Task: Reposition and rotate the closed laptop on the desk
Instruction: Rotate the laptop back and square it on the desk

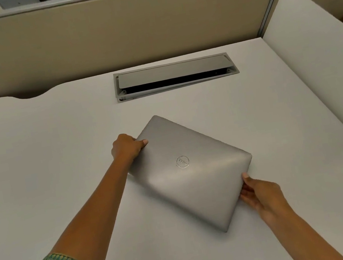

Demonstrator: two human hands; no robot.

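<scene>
Diagonally, closed laptop (190, 171) lies gripped between left hand (126, 147) and right hand (261, 194).

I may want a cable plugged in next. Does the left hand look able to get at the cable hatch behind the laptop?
Probably yes, once it lets go: the left hand grips the laptop edge, and only bare desk lies between it and the half-open cable hatch.
</scene>
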